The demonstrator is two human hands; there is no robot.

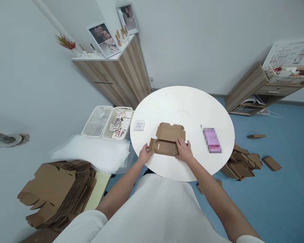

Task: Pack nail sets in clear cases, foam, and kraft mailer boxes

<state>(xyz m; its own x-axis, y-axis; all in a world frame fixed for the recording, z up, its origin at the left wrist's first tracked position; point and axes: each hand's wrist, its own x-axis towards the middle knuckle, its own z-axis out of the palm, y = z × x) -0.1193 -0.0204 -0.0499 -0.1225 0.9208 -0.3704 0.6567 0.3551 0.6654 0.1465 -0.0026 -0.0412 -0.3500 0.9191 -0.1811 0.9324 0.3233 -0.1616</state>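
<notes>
A brown cardboard mailer box (167, 147), partly folded, lies on the white round table in front of me. Its lid panel (171, 131) is open and points away from me. At the box's left end, a side flap (151, 145) stands up, and my left hand (145, 154) grips that end with bent fingers. My right hand (184, 151) holds the right end, its fingers over the end wall and the thumb at the near side. A small white slip (158, 146) shows on the box's floor.
On the white table (182, 101) are a small clear case (139, 125) and a blurred pink-purple item (212, 140). Flat cardboard blanks (55, 185) are stacked at left, near white baskets (97, 120) and translucent sheets (91, 150). Folded boxes (243, 163) lie on the floor at right.
</notes>
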